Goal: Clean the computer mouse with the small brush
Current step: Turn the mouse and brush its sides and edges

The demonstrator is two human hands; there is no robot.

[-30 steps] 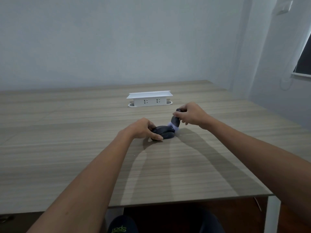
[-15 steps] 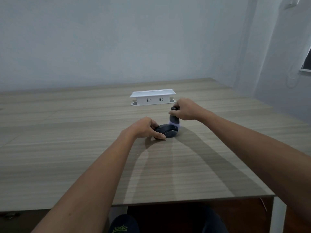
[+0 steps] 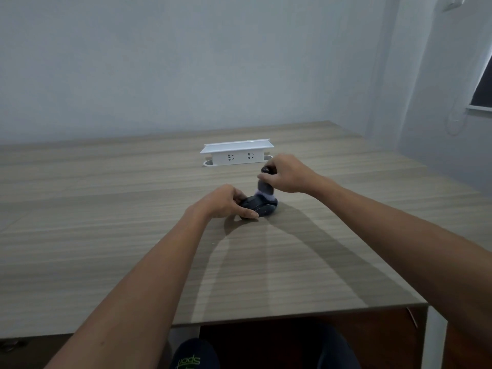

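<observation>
A dark computer mouse (image 3: 262, 208) lies on the wooden table (image 3: 106, 235) in front of me. My left hand (image 3: 222, 202) grips its left side and pins it to the table, hiding part of it. My right hand (image 3: 286, 173) pinches the dark handle of a small brush (image 3: 265, 189), held nearly upright. The brush's pale bristles press on the far right part of the mouse.
A white pop-up socket box (image 3: 237, 153) stands on the table just behind my right hand. The table's front edge runs close to my body, with its right corner at a white leg (image 3: 436, 339). A grey wall rises behind the table.
My right hand has moved up and back a little with the brush, which now stands more upright on the mouse. My left hand keeps its hold on the mouse.
</observation>
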